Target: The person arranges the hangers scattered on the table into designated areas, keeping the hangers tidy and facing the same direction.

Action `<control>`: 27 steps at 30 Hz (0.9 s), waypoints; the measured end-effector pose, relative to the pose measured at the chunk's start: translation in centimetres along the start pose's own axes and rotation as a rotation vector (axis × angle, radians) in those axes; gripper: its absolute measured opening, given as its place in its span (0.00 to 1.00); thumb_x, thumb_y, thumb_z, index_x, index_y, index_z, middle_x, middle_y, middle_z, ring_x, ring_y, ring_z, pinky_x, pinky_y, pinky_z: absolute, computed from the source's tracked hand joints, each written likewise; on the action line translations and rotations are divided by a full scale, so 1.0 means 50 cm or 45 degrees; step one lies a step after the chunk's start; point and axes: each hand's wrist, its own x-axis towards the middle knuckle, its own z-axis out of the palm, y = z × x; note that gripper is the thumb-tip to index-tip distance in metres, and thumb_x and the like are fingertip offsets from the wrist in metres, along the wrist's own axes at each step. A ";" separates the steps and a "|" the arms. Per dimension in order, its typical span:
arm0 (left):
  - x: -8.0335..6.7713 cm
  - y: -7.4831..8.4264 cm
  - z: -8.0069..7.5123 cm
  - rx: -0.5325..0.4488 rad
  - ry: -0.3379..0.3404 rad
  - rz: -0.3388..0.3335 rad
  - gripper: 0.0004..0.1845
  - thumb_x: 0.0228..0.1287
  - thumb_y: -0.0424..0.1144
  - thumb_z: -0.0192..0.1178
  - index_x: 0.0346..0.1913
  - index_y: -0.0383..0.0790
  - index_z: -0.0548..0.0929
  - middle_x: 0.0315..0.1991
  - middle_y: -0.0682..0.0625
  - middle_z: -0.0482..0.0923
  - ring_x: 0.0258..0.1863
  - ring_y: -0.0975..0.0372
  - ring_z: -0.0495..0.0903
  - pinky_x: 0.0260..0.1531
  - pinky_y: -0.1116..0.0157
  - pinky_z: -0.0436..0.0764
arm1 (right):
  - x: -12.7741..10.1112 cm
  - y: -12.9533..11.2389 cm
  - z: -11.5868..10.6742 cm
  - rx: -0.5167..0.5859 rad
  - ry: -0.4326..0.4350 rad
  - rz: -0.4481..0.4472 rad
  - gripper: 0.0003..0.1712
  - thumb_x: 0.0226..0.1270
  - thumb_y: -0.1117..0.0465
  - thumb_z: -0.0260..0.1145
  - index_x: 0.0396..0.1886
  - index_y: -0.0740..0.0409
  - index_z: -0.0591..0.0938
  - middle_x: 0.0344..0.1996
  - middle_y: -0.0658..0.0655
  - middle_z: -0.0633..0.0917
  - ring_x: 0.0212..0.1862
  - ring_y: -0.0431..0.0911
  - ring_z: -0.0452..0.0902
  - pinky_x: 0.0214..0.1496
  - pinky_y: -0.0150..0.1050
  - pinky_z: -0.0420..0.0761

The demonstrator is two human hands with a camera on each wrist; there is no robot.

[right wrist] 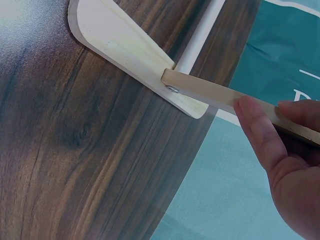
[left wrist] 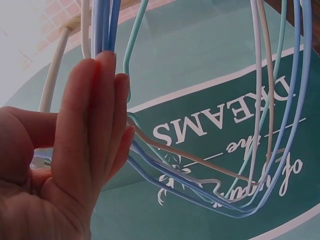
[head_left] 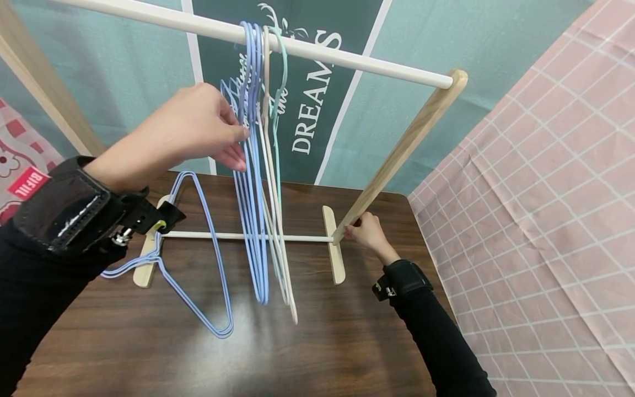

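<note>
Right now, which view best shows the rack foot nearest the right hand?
Right wrist: foot large and close, meeting the post, one end cropped. Head shows both ends, smaller, post crossing it. Left wrist: not visible.

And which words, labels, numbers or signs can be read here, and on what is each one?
"DREAMS", on the dark green panel.
"the", same panel.
"of", same panel.
"BIFI", on the red label; the last letters are unclear.
Further script on the panel, behind the hangers, is too obscured to read.
No readable number.
</note>
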 end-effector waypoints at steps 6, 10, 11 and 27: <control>0.002 0.000 0.000 -0.065 -0.020 -0.029 0.16 0.67 0.40 0.50 0.45 0.29 0.77 0.27 0.45 0.83 0.27 0.58 0.84 0.43 0.64 0.77 | -0.001 -0.001 0.000 -0.005 0.001 0.003 0.13 0.63 0.71 0.58 0.44 0.76 0.75 0.33 0.71 0.81 0.34 0.56 0.82 0.33 0.38 0.81; 0.002 0.001 0.000 -0.100 -0.029 -0.038 0.16 0.67 0.39 0.51 0.47 0.27 0.76 0.27 0.44 0.83 0.28 0.57 0.84 0.40 0.67 0.77 | -0.001 -0.001 0.000 -0.006 0.000 0.009 0.12 0.63 0.71 0.58 0.44 0.76 0.75 0.33 0.71 0.81 0.34 0.56 0.82 0.33 0.38 0.81; 0.002 0.001 0.000 -0.099 -0.028 -0.036 0.16 0.67 0.39 0.51 0.46 0.27 0.76 0.27 0.44 0.83 0.28 0.57 0.84 0.40 0.67 0.77 | -0.001 -0.001 0.000 -0.008 0.000 0.010 0.12 0.63 0.70 0.58 0.44 0.76 0.75 0.33 0.71 0.81 0.34 0.56 0.82 0.33 0.38 0.81; -0.001 -0.002 0.001 -0.047 -0.002 -0.016 0.15 0.67 0.40 0.50 0.42 0.30 0.79 0.25 0.46 0.83 0.25 0.60 0.84 0.47 0.61 0.74 | 0.003 0.002 0.003 -0.003 -0.005 0.020 0.15 0.64 0.70 0.58 0.47 0.77 0.73 0.37 0.74 0.79 0.37 0.59 0.81 0.34 0.37 0.81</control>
